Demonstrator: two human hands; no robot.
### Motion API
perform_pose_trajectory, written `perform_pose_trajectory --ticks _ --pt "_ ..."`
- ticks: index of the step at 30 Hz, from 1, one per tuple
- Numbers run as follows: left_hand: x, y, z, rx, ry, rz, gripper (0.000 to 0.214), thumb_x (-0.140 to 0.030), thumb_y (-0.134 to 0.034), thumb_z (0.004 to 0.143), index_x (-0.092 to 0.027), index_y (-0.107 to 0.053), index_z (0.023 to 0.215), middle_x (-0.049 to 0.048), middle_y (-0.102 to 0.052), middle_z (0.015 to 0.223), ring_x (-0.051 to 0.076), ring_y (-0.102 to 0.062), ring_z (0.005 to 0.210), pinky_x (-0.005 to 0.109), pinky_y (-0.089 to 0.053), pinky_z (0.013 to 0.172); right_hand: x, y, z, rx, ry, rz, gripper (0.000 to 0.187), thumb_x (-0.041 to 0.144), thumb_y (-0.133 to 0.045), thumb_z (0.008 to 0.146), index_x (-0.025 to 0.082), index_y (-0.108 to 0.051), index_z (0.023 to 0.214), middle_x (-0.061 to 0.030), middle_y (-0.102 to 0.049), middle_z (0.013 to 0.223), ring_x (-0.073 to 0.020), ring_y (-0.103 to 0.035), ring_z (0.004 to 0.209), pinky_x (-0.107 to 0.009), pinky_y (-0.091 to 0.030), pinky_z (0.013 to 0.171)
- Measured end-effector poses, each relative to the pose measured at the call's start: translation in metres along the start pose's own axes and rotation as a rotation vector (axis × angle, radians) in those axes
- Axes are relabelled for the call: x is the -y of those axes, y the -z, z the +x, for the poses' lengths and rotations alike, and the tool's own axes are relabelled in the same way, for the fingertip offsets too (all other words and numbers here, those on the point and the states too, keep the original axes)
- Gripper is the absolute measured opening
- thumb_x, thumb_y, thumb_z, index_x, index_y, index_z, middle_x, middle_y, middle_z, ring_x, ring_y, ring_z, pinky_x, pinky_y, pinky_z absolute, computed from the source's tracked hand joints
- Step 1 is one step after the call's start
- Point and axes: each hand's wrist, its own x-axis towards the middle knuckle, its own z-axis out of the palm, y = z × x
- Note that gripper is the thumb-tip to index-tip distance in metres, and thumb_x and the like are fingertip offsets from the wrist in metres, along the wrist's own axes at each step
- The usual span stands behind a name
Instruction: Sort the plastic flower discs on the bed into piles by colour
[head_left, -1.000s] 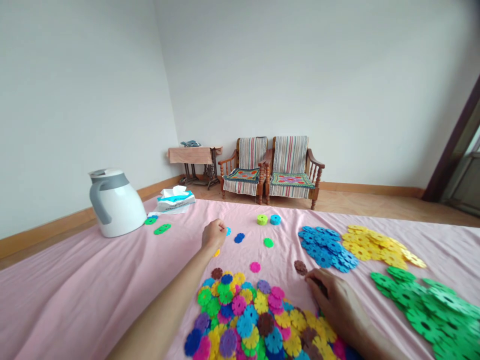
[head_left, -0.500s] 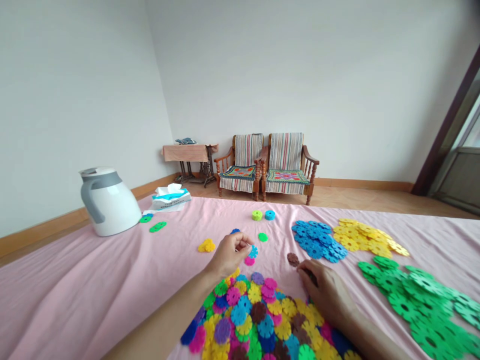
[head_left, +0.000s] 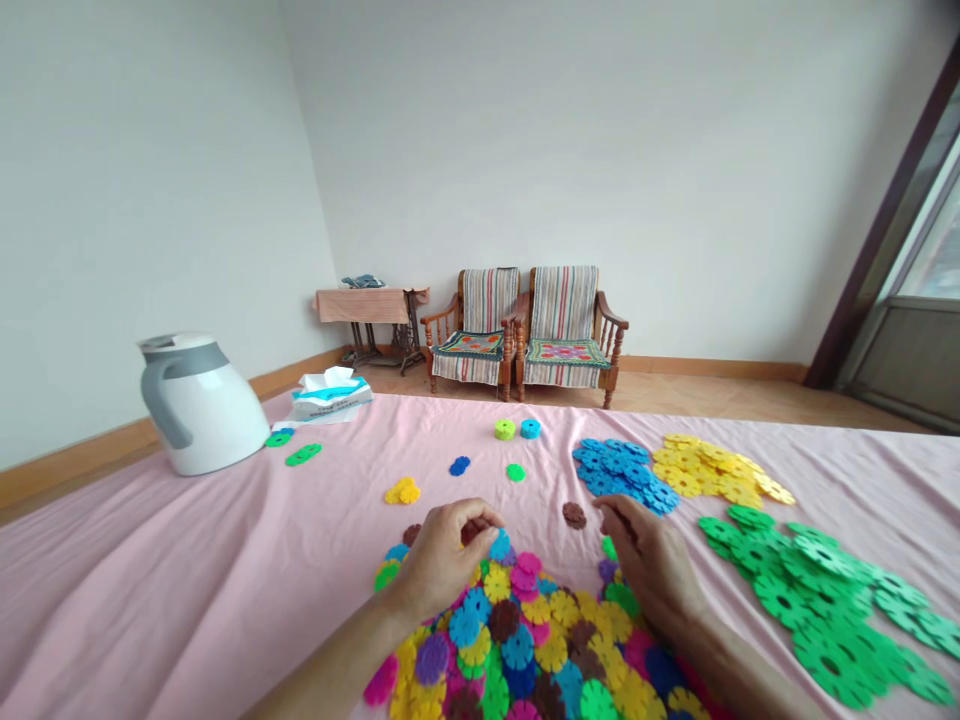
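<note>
Left hand (head_left: 448, 560) has come back from further up the cloth to the 12 o'clock edge of the mixed pile of discs (head_left: 525, 640). Its fingers are curled over something brownish, can't tell if it's actually gripped. Right hand (head_left: 651, 565) is at the pile's 2 o'clock edge, fingers bent down, grip unclear too. The discs are round and lie flat, so no real long axis. The tissue pack (head_left: 330, 397) at 10 o'clock has print too small to read.
</note>
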Motion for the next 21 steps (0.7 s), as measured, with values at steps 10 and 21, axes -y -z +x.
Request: perform_pose_trajectory --ticks 10,21 --pt "-0.014 0.008 -0.008 0.167 -0.030 0.075 0.021 -0.013 -0.051 0.073 -0.017 -0.070 0.078 0.0001 -0.068 0.071 0.013 -0.060 0.065 0.020 -0.042 0.060 -0.019 0.021 0.015 0.183 -0.039 -0.131 0.023 0.032 -0.042 0.082 0.022 -0.061 0.075 0.0008 -0.065 0.064 -0.0159 -0.059 0.059 -0.024 -0.040 0.055" --pt "-0.015 0.004 -0.011 0.208 -0.058 0.154 0.022 -0.010 -0.050 0.073 -0.018 -0.069 0.080 0.0006 -0.068 0.075 0.013 -0.057 0.067 0.020 -0.039 0.061 -0.017 0.018 0.002 0.299 -0.005 -0.233 0.016 0.023 -0.051 0.072 0.020 -0.065 0.079 -0.0049 -0.065 0.080 -0.0199 -0.061 0.076 -0.028 -0.043 0.069"
